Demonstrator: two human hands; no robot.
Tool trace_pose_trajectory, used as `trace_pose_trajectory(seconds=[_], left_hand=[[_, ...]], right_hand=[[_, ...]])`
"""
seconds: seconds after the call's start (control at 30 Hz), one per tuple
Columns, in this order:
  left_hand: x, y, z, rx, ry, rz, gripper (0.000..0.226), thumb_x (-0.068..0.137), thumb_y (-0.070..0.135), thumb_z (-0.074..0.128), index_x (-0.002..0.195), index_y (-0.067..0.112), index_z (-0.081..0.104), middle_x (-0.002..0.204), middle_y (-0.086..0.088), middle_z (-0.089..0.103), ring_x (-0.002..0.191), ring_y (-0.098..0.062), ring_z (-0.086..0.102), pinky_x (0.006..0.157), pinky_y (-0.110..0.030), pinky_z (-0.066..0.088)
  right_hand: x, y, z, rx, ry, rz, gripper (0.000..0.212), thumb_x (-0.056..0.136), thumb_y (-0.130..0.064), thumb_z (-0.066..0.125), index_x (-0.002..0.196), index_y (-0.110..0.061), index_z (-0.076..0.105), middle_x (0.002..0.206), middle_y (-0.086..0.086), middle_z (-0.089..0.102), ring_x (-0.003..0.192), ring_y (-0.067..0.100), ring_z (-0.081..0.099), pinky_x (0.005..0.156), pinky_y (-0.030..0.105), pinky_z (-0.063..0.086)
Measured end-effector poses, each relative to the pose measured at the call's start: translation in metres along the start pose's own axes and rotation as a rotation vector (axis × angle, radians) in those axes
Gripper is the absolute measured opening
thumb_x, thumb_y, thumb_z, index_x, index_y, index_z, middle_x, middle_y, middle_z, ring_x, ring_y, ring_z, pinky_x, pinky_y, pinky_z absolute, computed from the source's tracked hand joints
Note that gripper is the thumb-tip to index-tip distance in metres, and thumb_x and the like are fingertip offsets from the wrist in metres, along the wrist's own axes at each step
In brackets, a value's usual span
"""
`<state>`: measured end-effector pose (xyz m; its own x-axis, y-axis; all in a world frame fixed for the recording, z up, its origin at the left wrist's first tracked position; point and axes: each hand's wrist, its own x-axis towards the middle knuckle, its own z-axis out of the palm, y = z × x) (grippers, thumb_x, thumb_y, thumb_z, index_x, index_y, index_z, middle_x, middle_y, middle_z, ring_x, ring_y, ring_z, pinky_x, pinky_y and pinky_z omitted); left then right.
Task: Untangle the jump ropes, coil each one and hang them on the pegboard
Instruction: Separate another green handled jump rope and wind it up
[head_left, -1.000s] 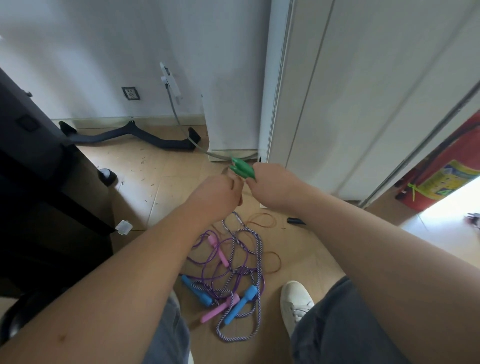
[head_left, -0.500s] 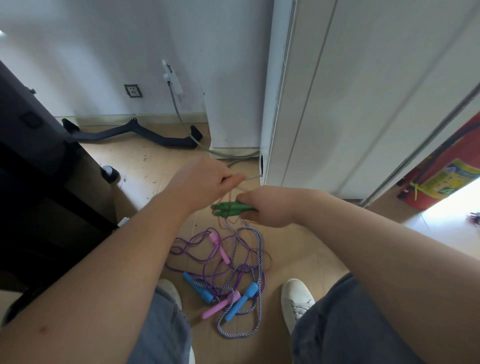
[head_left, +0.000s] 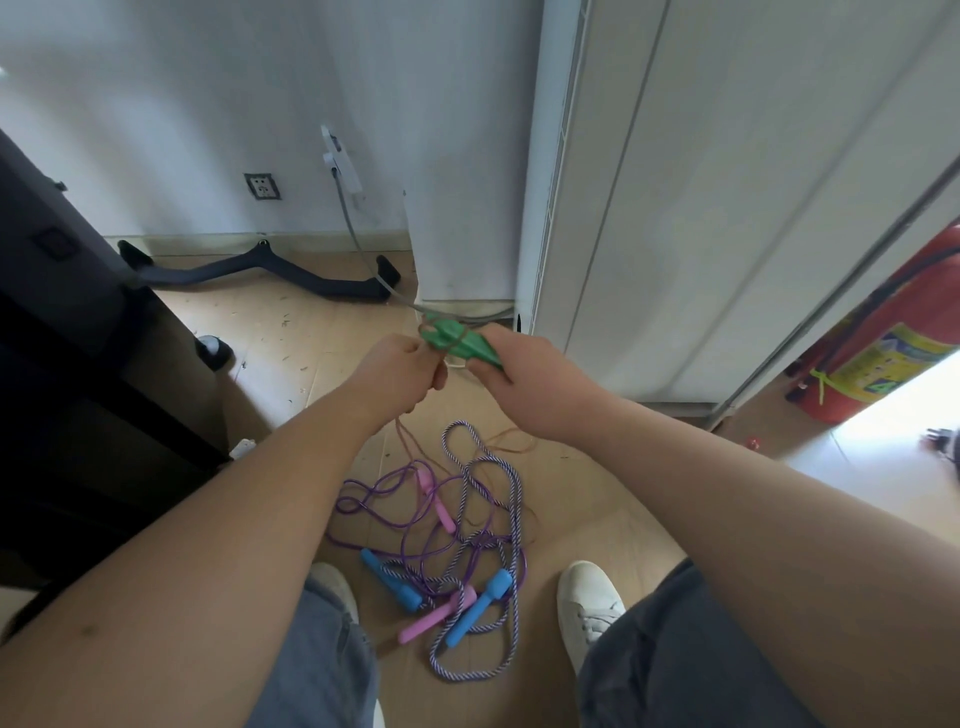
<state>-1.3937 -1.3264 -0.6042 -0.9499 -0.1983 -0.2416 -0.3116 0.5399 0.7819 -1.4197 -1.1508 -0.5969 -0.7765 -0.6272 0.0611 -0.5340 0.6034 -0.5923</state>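
Note:
My right hand (head_left: 524, 379) grips a pair of green jump-rope handles (head_left: 460, 343) held above the floor. A thin brown rope (head_left: 441, 332) loops over those handles, and my left hand (head_left: 397, 371) pinches it just beside them; the rest of the brown rope (head_left: 511, 441) trails down to the floor. Below, between my feet, lies a tangle: a purple rope (head_left: 379, 486) with pink handles (head_left: 439, 506) and a striped purple-white rope (head_left: 511, 499) with blue handles (head_left: 480, 608). No pegboard is in view.
A white cabinet (head_left: 675, 208) stands ahead on the right, a red fire extinguisher (head_left: 883, 343) beyond it. Black furniture (head_left: 67, 338) fills the left. A black curved bar (head_left: 260, 270) and a grey cable (head_left: 363, 249) lie by the wall. My white shoe (head_left: 589, 603) sits beside the tangle.
Both hands rose back up and away from me with the green handles. The left hand came back beside the handles, and the brown rope now loops over them.

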Motion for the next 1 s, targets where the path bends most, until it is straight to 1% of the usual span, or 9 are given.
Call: trace_pose_trajectory(seconds=[0.17,0.27,0.37,0.47,0.53,0.6,0.77,0.9,1.0], left_hand=[[-0.005,-0.001,0.007,0.281,-0.048,0.145,0.058,0.105,0.046,0.033,0.068,0.017,0.067,0.062,-0.004,0.057,0.053,-0.02,0.052,0.056,-0.028,0.038],[-0.014,0.004,0.007,0.385,-0.121,0.318,0.049,0.103,0.047,0.04,0.071,0.021,0.066,0.056,0.003,0.056,0.047,-0.01,0.047,0.051,-0.026,0.035],[-0.018,0.009,0.0,0.377,-0.176,0.453,0.043,0.1,0.044,0.051,0.067,0.019,0.066,0.053,-0.001,0.054,0.046,-0.007,0.043,0.049,-0.021,0.035],[-0.015,0.007,-0.012,0.354,-0.135,0.491,0.05,0.098,0.047,0.054,0.062,0.013,0.061,0.053,-0.009,0.053,0.045,-0.011,0.041,0.052,-0.032,0.04],[-0.012,0.005,-0.017,0.34,-0.072,0.448,0.051,0.097,0.051,0.055,0.059,0.017,0.06,0.05,-0.004,0.049,0.044,-0.011,0.04,0.054,-0.032,0.042],[-0.009,0.001,-0.02,0.299,-0.011,0.378,0.052,0.096,0.052,0.056,0.056,0.018,0.056,0.051,-0.003,0.048,0.046,-0.013,0.041,0.055,-0.032,0.041],[0.002,-0.013,-0.022,0.191,-0.035,0.168,0.054,0.098,0.048,0.056,0.051,0.021,0.053,0.045,0.01,0.043,0.046,-0.01,0.038,0.052,-0.026,0.033],[0.005,-0.015,-0.017,0.149,0.018,0.101,0.047,0.102,0.036,0.047,0.064,0.014,0.063,0.056,0.0,0.051,0.05,-0.016,0.04,0.055,-0.029,0.032],[0.001,-0.011,-0.007,0.225,-0.033,0.124,0.059,0.103,0.053,0.036,0.065,0.017,0.064,0.064,-0.003,0.058,0.056,-0.019,0.049,0.06,-0.031,0.038]], right_hand=[[0.01,0.01,0.0,-0.022,0.045,0.266,0.019,0.105,-0.03,0.044,0.103,-0.013,0.049,0.092,0.007,0.06,0.081,0.027,0.053,0.068,0.033,0.036],[0.009,0.022,-0.001,-0.207,-0.058,0.33,0.017,0.105,-0.027,0.044,0.11,-0.012,0.052,0.109,0.017,0.064,0.095,0.037,0.058,0.072,0.033,0.036],[0.0,0.021,0.004,-0.358,-0.239,0.269,0.024,0.105,-0.021,0.044,0.124,-0.012,0.055,0.119,0.014,0.066,0.109,0.034,0.061,0.075,0.031,0.038],[-0.008,0.017,0.011,-0.386,-0.459,0.136,0.02,0.106,-0.026,0.046,0.119,-0.013,0.054,0.103,0.007,0.063,0.102,0.031,0.061,0.076,0.031,0.039],[-0.011,0.015,0.012,-0.316,-0.515,0.059,0.012,0.106,-0.031,0.047,0.106,-0.019,0.05,0.083,-0.005,0.053,0.088,0.027,0.057,0.074,0.031,0.036],[-0.011,0.012,0.01,-0.226,-0.522,-0.023,0.009,0.105,-0.033,0.049,0.1,-0.026,0.046,0.079,-0.009,0.051,0.077,0.019,0.054,0.072,0.032,0.038],[-0.014,-0.002,0.007,0.046,-0.319,-0.095,0.013,0.104,-0.034,0.05,0.102,-0.022,0.053,0.085,-0.003,0.059,0.076,0.014,0.057,0.072,0.034,0.047],[-0.007,0.002,0.003,0.107,-0.094,0.022,0.013,0.104,-0.032,0.049,0.099,-0.02,0.053,0.078,-0.006,0.055,0.07,0.009,0.052,0.063,0.032,0.037],[-0.003,0.006,0.004,0.111,0.011,0.103,0.031,0.104,-0.03,0.049,0.134,-0.024,0.052,0.086,-0.005,0.059,0.074,0.017,0.055,0.066,0.031,0.037]])
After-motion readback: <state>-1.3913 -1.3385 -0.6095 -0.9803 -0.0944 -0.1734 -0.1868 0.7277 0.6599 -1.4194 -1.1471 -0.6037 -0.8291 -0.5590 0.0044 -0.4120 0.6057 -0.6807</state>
